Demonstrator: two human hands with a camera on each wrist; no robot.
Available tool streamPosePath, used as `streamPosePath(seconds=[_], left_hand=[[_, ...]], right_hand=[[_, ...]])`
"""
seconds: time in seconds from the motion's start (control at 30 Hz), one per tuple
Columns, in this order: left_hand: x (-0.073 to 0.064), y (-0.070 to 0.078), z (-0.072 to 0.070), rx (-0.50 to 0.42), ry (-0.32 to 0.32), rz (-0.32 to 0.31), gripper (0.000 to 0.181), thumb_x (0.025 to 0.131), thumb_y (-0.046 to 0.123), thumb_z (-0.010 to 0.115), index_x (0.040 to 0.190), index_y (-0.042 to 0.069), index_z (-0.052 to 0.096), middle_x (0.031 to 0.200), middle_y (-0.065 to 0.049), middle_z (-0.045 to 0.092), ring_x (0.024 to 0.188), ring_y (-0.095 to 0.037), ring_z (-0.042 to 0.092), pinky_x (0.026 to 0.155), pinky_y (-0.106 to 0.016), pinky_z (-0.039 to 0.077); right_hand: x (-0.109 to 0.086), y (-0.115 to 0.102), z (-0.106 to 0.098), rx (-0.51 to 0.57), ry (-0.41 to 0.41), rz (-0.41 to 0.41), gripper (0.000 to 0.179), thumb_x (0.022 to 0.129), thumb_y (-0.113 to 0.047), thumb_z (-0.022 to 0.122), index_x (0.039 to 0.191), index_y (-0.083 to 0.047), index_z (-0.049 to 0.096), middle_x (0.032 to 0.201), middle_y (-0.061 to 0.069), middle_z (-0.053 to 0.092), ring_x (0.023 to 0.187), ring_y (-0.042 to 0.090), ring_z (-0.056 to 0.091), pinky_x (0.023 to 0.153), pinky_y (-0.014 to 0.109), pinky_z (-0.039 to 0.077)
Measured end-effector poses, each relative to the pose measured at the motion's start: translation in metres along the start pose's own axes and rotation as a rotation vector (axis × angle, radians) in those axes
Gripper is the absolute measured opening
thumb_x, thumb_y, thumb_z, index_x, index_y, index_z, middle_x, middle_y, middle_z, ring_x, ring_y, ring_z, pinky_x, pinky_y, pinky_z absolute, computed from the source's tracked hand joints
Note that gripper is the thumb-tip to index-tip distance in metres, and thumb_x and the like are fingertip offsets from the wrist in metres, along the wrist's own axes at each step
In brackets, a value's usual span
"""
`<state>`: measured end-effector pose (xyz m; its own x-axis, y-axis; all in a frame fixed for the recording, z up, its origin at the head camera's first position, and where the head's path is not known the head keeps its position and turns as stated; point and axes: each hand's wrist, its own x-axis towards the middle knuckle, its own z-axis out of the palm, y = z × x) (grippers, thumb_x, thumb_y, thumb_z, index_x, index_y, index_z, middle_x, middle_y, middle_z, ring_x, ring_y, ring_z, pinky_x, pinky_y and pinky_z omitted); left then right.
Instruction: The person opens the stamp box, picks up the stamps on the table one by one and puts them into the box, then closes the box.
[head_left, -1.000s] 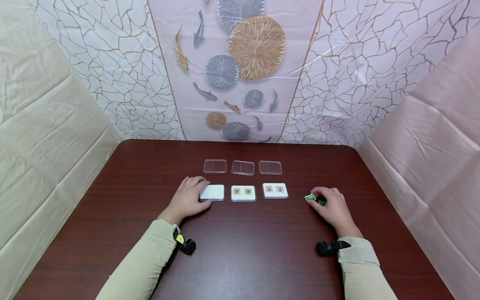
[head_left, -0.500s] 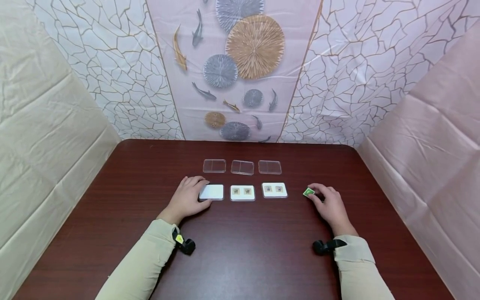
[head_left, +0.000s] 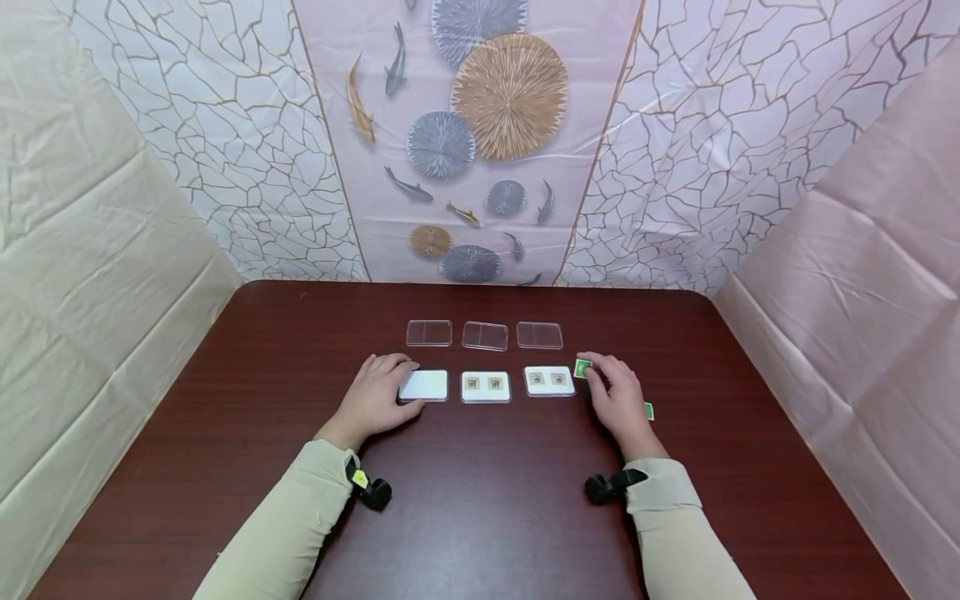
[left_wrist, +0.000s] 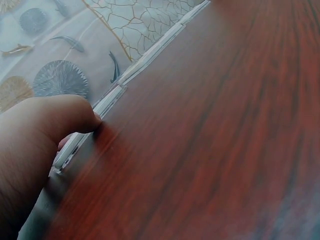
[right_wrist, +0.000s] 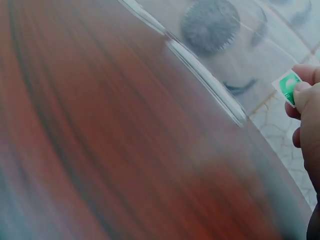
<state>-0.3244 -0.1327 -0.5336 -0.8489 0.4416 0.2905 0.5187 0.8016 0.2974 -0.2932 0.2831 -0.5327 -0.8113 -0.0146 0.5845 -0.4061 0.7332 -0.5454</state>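
Note:
A small green postage stamp [head_left: 582, 368] with a white perforated border is pinched between thumb and finger of my right hand [head_left: 617, 402]; the right wrist view shows the stamp [right_wrist: 288, 87] held off the table. Behind that hand, another green stamp [head_left: 649, 411] lies on the table, partly covered. My left hand [head_left: 372, 398] holds the left end of a flat clear case with a blank white insert [head_left: 427, 385], thumb at the near edge and fingers at the far one. Beside it lie a middle case [head_left: 485, 397] and a right case [head_left: 550, 391], each bearing two beige stamps.
Three transparent lids, left [head_left: 429, 333], middle [head_left: 485, 336] and right [head_left: 539, 336], lie in a row behind the cases. The dark red wooden table [head_left: 480, 500] meets a patterned cloth [head_left: 675, 208] at the back. Plain cloth hangs at both sides.
My right hand has lifted the green stamp and carried it left, close to the right case. The other green stamp stays on the table. My left hand keeps its place.

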Motion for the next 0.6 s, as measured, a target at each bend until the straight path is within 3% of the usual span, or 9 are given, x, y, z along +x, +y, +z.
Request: streamPosePath(seconds=[0.6], left_hand=[[-0.001, 0.001, -0.001, 0.002, -0.014, -0.009, 0.062, 0.083, 0.045, 0.073, 0.134, 0.009, 0.062, 0.134, -0.01, 0.058, 0.128, -0.032, 0.05, 0.117, -0.058, 0.025]], right_hand=[[0.013, -0.06, 0.064, 0.133, 0.017, -0.023, 0.029, 0.097, -0.007, 0.064, 0.124, -0.013, 0.072, 0.108, 0.011, 0.072, 0.093, 0.03, 0.059, 0.084, 0.048, 0.042]])
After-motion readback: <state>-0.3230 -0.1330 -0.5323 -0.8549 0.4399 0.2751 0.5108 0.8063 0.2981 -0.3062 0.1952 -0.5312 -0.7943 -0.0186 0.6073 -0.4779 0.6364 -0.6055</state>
